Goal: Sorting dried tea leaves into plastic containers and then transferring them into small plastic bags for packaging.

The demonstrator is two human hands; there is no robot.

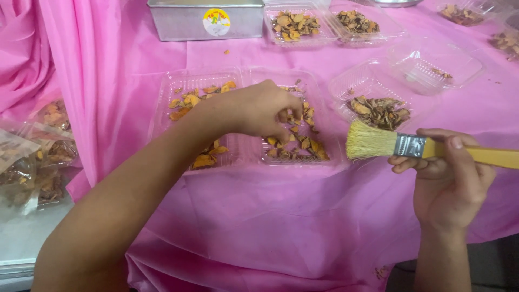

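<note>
My left hand (259, 111) reaches across an open clear plastic clamshell tray (246, 75) on the pink tablecloth. Its fingertips pinch among small orange-brown dried slices (303, 146) in the tray's right half; whether a piece is held between them I cannot tell. More orange slices (186, 103) lie in the left half, partly hidden by my forearm. My right hand (448, 173) grips the yellow handle of a flat paintbrush (378, 141) with pale bristles and a metal ferrule, held level just right of the tray, bristles pointing left.
Another clear tray (346, 86) with darker dried pieces sits beyond the brush, its lid (465, 62) open. Further trays of slices (294, 24) and a metal tin (178, 21) stand at the back. Bagged slices (38, 157) lie at the left, off the cloth.
</note>
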